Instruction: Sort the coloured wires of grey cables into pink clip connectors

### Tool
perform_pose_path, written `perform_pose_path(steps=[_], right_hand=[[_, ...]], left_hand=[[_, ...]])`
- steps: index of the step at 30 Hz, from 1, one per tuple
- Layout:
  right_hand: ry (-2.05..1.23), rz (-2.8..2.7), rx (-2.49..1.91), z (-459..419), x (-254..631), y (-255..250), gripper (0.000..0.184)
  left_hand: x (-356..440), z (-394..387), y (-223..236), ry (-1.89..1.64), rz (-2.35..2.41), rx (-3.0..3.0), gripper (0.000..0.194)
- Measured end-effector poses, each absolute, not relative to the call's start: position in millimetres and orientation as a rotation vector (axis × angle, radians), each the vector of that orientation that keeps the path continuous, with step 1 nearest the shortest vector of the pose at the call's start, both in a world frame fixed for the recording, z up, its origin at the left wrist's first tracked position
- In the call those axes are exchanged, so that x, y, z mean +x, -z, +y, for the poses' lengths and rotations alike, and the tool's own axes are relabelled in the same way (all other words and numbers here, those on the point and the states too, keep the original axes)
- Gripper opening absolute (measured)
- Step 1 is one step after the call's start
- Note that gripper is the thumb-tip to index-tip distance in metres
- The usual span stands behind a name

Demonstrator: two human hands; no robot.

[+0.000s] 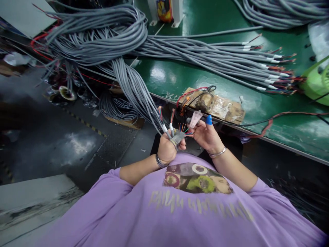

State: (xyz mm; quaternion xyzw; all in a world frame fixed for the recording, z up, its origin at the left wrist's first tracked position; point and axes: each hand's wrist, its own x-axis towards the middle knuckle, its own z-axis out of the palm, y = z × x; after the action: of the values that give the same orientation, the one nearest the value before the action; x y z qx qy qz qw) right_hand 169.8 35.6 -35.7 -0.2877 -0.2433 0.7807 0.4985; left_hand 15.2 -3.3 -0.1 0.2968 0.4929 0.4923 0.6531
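Note:
My left hand (167, 147) is closed around the ends of several grey cables (151, 109), with a grey covering on its thumb or finger. Thin coloured wires (183, 128) fan out from the cable ends beyond that hand, and white bands mark two of the cables. Close by on the right, my right hand (207, 137) has its thumb stretched up in a blue finger cot (209, 120) and a finger in a pale pink cover (195, 119). Its thumb stands apart from the fingers, which are near the wire tips; whether they touch the wires is hard to tell.
A large coil of grey cable (102, 37) lies on the green table (167, 79), its stripped ends (277, 73) fanned out rightward. At the table edge sits a taped wooden block (223, 108) with a red and black lead. A light green object (317, 82) stands at right.

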Motion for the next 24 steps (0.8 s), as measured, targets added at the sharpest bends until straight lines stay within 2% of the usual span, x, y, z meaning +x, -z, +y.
perform_pose_path(steps=[13,18,24], right_hand=[[-1.942,-0.627,-0.709,34,174,40,0.055],[-2.016,-0.75,-0.613,28,178,40,0.06],[-1.868,-0.884,-0.843,23,174,30,0.041]], left_hand=[[13,-5,4,-1.152,1.073,0.69,0.04],[11,-6,10,-1.13,1.102,0.734,0.04],[14,-5,14,-1.052,1.177,0.815,0.041]])
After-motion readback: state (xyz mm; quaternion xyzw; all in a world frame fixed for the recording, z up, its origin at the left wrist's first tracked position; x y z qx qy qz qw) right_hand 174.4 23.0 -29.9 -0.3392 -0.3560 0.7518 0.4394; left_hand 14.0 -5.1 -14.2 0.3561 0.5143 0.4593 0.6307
